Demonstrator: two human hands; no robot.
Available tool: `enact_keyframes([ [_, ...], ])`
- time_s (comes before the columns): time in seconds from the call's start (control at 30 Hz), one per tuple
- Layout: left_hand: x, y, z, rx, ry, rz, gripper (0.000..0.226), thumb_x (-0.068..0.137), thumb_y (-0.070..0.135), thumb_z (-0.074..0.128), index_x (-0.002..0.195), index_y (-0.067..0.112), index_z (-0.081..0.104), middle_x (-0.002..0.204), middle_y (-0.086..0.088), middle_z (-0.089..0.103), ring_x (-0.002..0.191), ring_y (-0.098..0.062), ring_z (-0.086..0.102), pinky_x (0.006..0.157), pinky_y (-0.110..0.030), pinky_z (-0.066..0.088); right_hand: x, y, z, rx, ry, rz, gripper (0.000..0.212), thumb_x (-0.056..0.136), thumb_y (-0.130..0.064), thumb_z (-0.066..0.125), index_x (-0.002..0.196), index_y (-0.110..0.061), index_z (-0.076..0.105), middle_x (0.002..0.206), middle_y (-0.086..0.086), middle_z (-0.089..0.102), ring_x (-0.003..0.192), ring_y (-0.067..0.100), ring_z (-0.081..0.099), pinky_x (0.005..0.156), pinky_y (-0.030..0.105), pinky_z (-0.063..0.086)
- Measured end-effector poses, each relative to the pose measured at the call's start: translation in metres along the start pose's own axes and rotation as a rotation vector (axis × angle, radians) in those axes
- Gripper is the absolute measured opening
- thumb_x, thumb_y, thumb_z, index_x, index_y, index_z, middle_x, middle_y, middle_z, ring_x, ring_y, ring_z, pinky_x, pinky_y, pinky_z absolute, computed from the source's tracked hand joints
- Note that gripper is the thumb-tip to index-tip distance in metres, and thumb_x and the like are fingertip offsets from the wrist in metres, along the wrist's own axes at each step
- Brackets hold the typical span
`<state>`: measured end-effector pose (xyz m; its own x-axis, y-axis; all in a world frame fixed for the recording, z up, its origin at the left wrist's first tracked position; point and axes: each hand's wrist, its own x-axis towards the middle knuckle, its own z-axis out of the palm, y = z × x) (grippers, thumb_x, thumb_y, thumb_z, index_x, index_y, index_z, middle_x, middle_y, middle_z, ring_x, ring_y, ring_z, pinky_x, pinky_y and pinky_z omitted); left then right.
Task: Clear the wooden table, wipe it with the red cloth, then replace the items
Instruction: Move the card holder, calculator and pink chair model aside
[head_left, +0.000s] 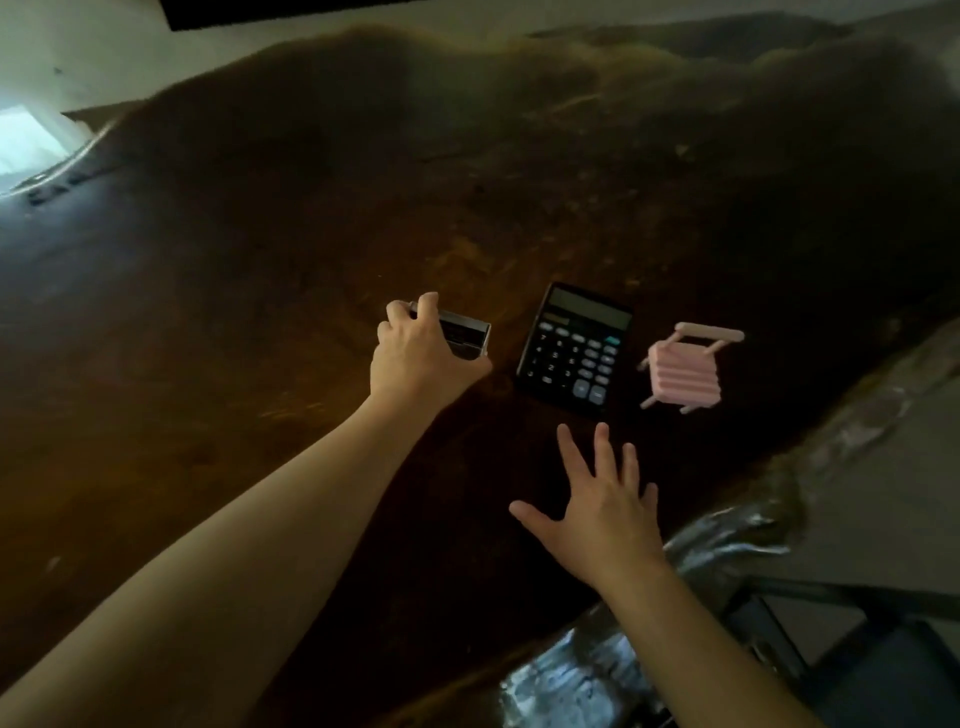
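The dark wooden table fills most of the view. My left hand grips a small grey box-like device that rests on or just above the tabletop. To its right lies a black calculator flat on the wood. Further right stands a small pink toy chair. My right hand hovers near the front edge with fingers spread, holding nothing, just short of the calculator. No red cloth is in view.
The table's uneven front edge runs diagonally at the lower right, with a shiny strip along it. A dark chair frame stands beyond that edge. Pale wall and a bright patch lie at the far left.
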<state>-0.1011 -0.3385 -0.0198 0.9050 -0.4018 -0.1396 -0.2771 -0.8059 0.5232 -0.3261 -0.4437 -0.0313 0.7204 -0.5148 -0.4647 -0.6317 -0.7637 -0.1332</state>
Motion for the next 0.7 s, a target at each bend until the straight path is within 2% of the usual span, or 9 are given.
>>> enact_keyframes([
  [0.13,0.010,0.015,0.019,0.025,-0.018,-0.002,0.105,0.063,0.069,0.075,0.147,0.026,0.029,0.140,-0.011,0.039,0.126,-0.033,0.043,0.093,-0.047,0.048,-0.001,0.020,0.009,0.005,-0.045,0.017,0.110,0.075,-0.094,0.035,0.158,-0.042,-0.014,0.171,0.006,-0.016,0.154,0.038,-0.013,0.119,0.066,0.014],
  [0.37,0.012,0.021,0.034,0.055,-0.006,0.007,0.106,0.064,0.068,0.076,0.148,0.025,0.027,0.143,-0.012,0.037,0.129,-0.035,0.042,0.095,-0.049,0.049,0.001,0.026,0.020,-0.004,-0.005,-0.010,0.108,0.072,-0.097,0.026,0.158,-0.043,-0.011,0.171,0.007,-0.013,0.154,0.038,-0.015,0.119,0.067,0.013],
  [0.7,-0.007,0.012,0.012,0.049,-0.114,0.000,0.124,0.063,0.069,0.078,0.157,0.031,0.005,0.158,-0.011,0.027,0.139,-0.035,0.036,0.105,-0.054,0.043,0.003,0.030,0.017,-0.024,-0.020,-0.010,0.108,0.071,-0.098,0.028,0.158,-0.044,-0.007,0.171,0.006,-0.012,0.154,0.038,-0.011,0.118,0.066,0.013],
])
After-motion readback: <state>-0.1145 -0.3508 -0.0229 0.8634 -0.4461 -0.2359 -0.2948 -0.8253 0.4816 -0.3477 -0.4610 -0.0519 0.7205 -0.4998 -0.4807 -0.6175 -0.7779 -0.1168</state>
